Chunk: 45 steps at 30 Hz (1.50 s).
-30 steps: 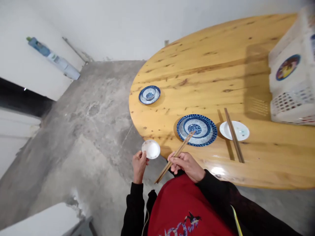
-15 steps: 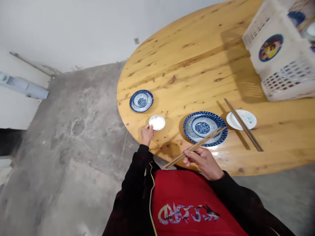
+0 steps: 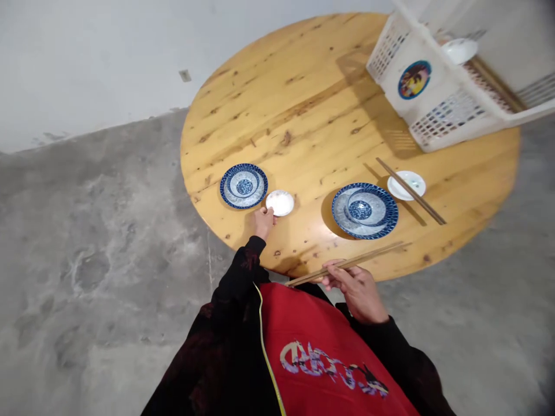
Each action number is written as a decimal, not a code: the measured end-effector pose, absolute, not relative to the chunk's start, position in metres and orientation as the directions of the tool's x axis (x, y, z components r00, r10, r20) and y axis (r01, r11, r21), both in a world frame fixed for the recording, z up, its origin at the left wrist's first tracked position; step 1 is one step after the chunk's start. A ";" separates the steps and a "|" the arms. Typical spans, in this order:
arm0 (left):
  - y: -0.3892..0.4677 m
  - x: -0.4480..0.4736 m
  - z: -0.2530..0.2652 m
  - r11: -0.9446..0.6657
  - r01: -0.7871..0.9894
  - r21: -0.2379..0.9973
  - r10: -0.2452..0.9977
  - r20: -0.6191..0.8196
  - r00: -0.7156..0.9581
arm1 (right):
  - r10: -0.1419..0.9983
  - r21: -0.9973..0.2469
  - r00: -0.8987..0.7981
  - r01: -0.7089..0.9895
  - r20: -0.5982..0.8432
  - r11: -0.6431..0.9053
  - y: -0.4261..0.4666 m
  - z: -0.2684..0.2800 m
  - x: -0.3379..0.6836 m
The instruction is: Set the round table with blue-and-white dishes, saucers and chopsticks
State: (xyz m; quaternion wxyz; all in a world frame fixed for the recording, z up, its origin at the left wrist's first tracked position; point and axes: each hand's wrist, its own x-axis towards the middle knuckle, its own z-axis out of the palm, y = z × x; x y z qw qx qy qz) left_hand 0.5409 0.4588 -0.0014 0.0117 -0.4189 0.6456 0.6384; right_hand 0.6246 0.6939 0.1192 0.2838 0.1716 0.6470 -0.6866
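While the left hand (image 3: 263,222) pinches a small white dish (image 3: 280,202) at its near edge, the right hand (image 3: 358,289) holds a pair of chopsticks (image 3: 364,257) near the middle, thumb and fingers pressed against it. The dish is above or on the table (image 3: 277,144), just beside the left blue plate (image 3: 226,186), which carries a small bowl (image 3: 244,186); whether its bottom touches the wood, I cannot tell. I judge this dish to be light and stiff, but probably smooth, a little slippery, and easy to chip if it falls. So the edge is a good place to grip, gently but surely. The chopsticks should also be light and stiff, and hardly fragile; because two sticks can slide apart, it is better to keep them together. Farther right are another blue plate (image 3: 340,223) with a bigger bowl (image 3: 361,209), and a white saucer (image 3: 415,180) with other chopsticks (image 3: 427,207) lying across it.
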 end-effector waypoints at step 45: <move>0.449 0.632 0.018 -0.245 -0.648 0.721 0.050 -0.658 -0.751 | -0.423 -0.827 -0.721 0.544 -0.548 0.144 0.560 0.013 0.540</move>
